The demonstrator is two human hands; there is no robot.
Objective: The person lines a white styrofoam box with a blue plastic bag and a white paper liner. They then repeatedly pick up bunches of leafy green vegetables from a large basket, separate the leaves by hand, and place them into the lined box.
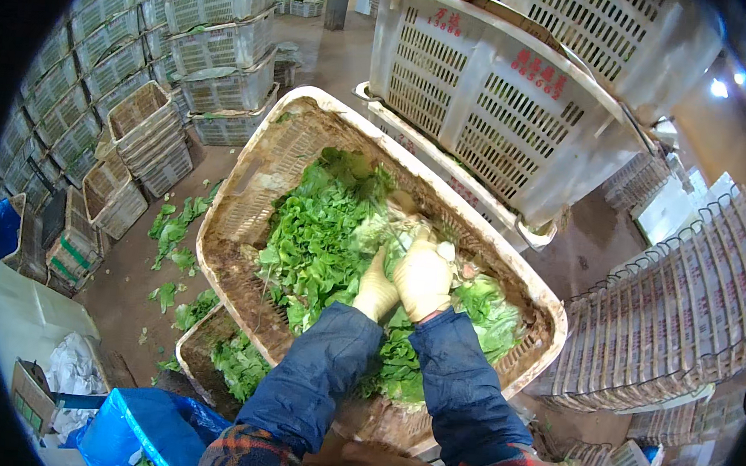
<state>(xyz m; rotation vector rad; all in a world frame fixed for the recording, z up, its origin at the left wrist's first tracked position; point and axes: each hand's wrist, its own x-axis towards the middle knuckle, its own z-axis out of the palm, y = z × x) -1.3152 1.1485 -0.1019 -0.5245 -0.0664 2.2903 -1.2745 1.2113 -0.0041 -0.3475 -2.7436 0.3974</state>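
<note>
Both of my hands wear pale yellow gloves and work inside a dirty white plastic crate [217,249] in front of me. My left hand [377,288] is around the base of a leafy lettuce [321,236], thumb up and fingers partly hidden by leaves. Close beside it, my right hand [423,276] is curled over pale lettuce stems [373,230]. Whether it grips anything is hidden beneath it. More lettuce [486,313] lies to the right in the crate, and some green leaves [400,356] show between my forearms.
Below left stands another crate [196,344] with lettuce. Loose leaves [171,233] litter the floor. A large stacked crate [478,92] rises just beyond mine, and nested crates [670,302] stand at the right. A blue plastic-lined container [124,429] sits at lower left.
</note>
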